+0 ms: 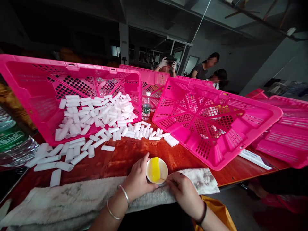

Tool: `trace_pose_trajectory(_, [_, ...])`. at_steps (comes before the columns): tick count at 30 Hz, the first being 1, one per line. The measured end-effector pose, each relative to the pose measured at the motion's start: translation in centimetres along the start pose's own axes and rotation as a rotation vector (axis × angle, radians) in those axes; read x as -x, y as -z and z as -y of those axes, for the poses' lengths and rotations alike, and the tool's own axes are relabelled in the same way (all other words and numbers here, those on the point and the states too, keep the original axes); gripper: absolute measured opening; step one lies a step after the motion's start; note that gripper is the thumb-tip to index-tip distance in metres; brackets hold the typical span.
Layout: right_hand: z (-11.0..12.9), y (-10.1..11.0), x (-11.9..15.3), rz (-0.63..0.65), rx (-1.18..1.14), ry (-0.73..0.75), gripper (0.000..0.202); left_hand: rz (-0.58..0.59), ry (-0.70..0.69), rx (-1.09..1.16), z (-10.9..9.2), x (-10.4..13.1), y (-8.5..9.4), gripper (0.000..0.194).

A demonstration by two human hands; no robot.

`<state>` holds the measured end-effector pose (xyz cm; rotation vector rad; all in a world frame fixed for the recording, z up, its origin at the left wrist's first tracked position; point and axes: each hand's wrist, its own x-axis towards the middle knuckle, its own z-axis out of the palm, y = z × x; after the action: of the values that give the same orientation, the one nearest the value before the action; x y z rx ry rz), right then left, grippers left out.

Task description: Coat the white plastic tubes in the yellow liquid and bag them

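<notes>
My left hand (137, 177) is closed around the side of a small round white cup (164, 167) at the table's front edge. A bright yellow strip (156, 169) runs across the cup's opening; whether it lies inside or is fixed there, I cannot tell. On the cup's lower right, my right hand (183, 188) is closed in a pinch, with a thin stick-like piece (164, 179) between its fingertips and the rim. Below both hands lies a stained white towel (81, 199). Short white tubes (107, 148) are scattered on the table beyond my left hand.
A tipped pink crate (26, 86) spills white tubes at the left. Another pink crate (262, 118) leans at the right. Between them stands a small water bottle (146, 107); a large bottle (14, 141) is far left. Several people (201, 69) are behind the crates.
</notes>
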<state>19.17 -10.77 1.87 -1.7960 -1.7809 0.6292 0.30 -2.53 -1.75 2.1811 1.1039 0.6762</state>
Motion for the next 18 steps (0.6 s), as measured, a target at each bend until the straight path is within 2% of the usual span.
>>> trace_pose_trajectory(3, [0.6, 1.8, -1.6, -0.037, 0.118, -0.002, 0.02, 0.015, 0.013, 0.001, 0.0, 0.0, 0.0, 0.112])
trace_pose_trajectory(6, [1.4, 3.0, -4.7, -0.064, 0.318, 0.053, 0.023, 0.025, 0.031, -0.008, -0.1, 0.0, 0.1, 0.113])
trace_pose_trajectory(10, [1.8, 3.1, -8.4, 0.05, 0.422, 0.144, 0.022, 0.04, 0.051, -0.004, -0.3, -0.1, 0.3, 0.111])
trace_pose_trajectory(13, [1.9, 3.3, -9.6, 0.131, 0.449, 0.204, 0.02, 0.04, 0.054, 0.003, -0.4, -0.1, 0.3, 0.11])
trace_pose_trajectory(18, [3.4, 4.1, -10.4, 0.15, 0.533, 0.293, 0.024, 0.029, 0.042, 0.003, -0.2, 0.0, 0.3, 0.11])
